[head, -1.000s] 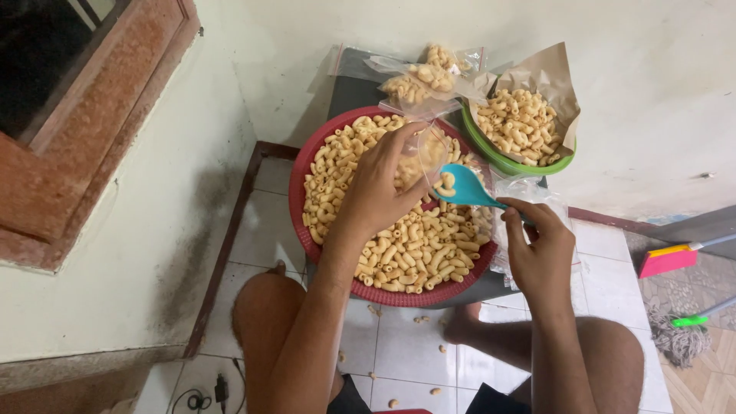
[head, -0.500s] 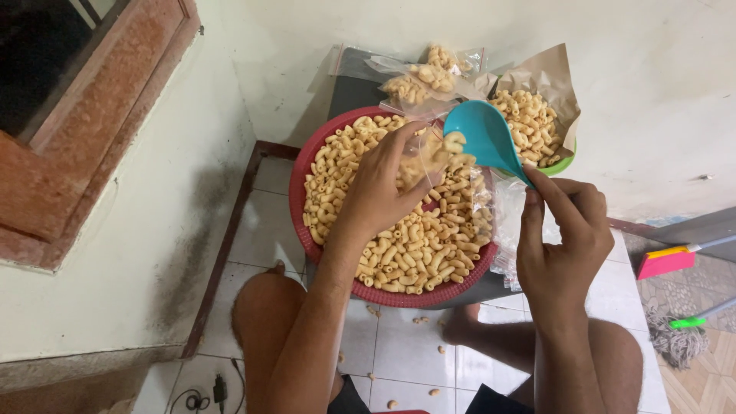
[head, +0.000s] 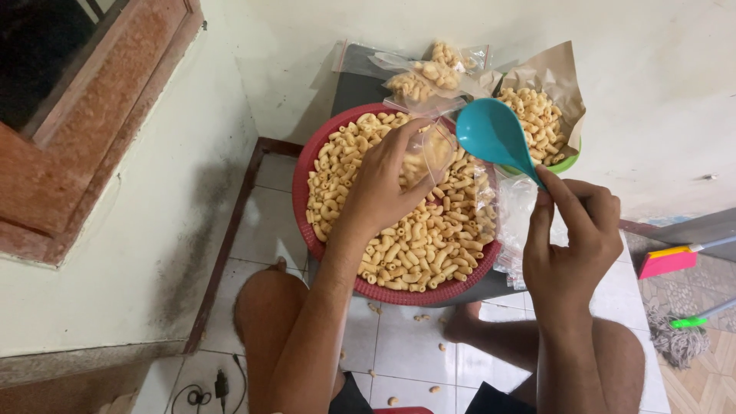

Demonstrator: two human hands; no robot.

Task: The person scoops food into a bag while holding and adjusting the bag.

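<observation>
left hand pinches a clear plastic bag open over the red basket of macaroni-shaped snacks. right hand grips the handle of a teal scoop, bowl tilted toward the bag mouth. green bowl with brown paper and more snacks just behind. filled bags at the far edge.

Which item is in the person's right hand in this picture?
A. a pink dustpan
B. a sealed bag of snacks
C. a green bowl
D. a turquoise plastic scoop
D: the right hand grips the handle of the turquoise plastic scoop, raised over the red basket of macaroni snacks, while the left hand holds a clear plastic bag.
</observation>
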